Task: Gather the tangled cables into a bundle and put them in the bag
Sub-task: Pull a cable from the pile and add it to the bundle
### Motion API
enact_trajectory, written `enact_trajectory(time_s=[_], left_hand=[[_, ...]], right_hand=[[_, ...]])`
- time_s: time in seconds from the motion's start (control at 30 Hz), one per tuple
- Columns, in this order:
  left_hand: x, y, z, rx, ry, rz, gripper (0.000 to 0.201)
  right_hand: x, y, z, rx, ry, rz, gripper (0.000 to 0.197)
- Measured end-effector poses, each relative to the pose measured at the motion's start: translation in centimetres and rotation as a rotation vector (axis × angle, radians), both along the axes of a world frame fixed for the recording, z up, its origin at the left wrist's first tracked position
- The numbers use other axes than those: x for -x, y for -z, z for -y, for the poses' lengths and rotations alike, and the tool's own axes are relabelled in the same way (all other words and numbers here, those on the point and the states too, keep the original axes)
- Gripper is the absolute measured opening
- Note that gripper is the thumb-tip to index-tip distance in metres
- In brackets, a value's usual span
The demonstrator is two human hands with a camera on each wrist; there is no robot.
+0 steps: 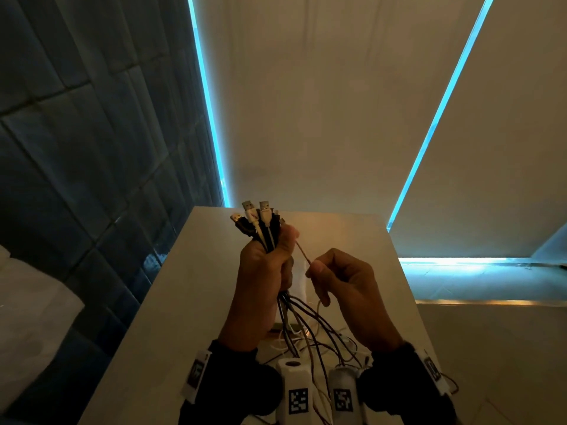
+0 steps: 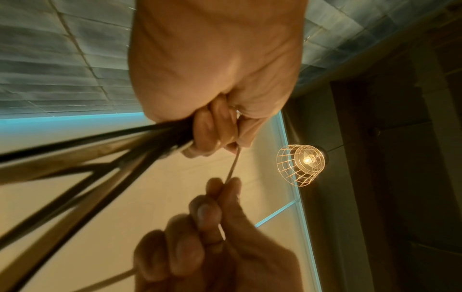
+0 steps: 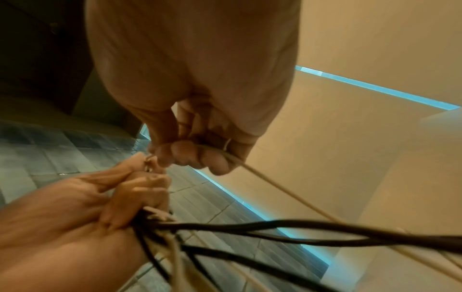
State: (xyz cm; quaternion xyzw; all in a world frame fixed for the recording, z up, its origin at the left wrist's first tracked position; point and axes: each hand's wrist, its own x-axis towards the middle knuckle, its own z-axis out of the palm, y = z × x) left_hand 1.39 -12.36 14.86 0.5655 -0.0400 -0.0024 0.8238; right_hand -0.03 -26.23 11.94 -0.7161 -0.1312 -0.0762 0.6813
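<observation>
Your right hand (image 1: 343, 283) pinched one thin pale cable (image 1: 302, 253) between thumb and forefinger, the other fingers curled loosely beneath; in the right wrist view the strand ran under the fingertips (image 3: 190, 156) and trailed off toward the lower right of the frame. The strand stood taut across the short gap to your left hand (image 1: 264, 271), just beside it at centre frame in the head view.

Your left hand was clenched round the bundle of black and white cables (image 1: 265, 231), fist upright, with the metal USB plugs (image 1: 254, 210) fanned out above the knuckles. Below the fist the loose cable tails (image 1: 310, 326) splayed down and lay tangled on the pale flat tabletop (image 1: 190, 271) near the bottom centre of the frame, between the wrists.

Judgement on handling: the cables read as light, limp and somewhat springy. The thin pale one would slide through a pinch easily, so draw it hand over hand, not by jerking. The plugs are the only stiff parts; hold just below them, where the strands lie parallel, as the left hand did. The tails will snag on each other if pulled against the tangle. Coiling them into the fist looks the safer course.

No bag was visible in any view; I cannot tell where it stood.

Further out: dark tiled wall (image 1: 76, 133) at left, pale blinds edged in blue light at upper right, a wire-caged lamp (image 2: 302, 164) at right in the left wrist view.
</observation>
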Motion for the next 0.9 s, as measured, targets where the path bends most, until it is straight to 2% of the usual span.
enact_trajectory(time_s=[0.17, 0.33, 0.53, 0.73, 0.9], left_hand=[[0.0, 0.0, 0.5, -0.116, 0.061, -0.014, 0.029], [-0.6, 0.5, 0.3, -0.141, -0.004, -0.059, 0.030], [-1.2, 1.1, 0.5, -0.039, -0.097, -0.046, 0.030], [-1.5, 0.8, 0.0, 0.239, -0.048, -0.073, 0.031], [-2.1, 0.9, -0.7, 0.205, -0.076, -0.046, 0.032]], right_hand=[[-0.4, -0.4, -0.8, 0.038, 0.007, 0.058, 0.019], [-0.7, -0.2, -1.1, 0.089, -0.003, 0.075, 0.024], [-0.6, -0.3, -0.9, 0.163, -0.023, 0.056, 0.023], [-1.3, 1.7, 0.2, 0.269, -0.001, 0.015, 0.025], [-1.9, 4.7, 0.5, 0.300, 0.031, -0.077, 0.030]])
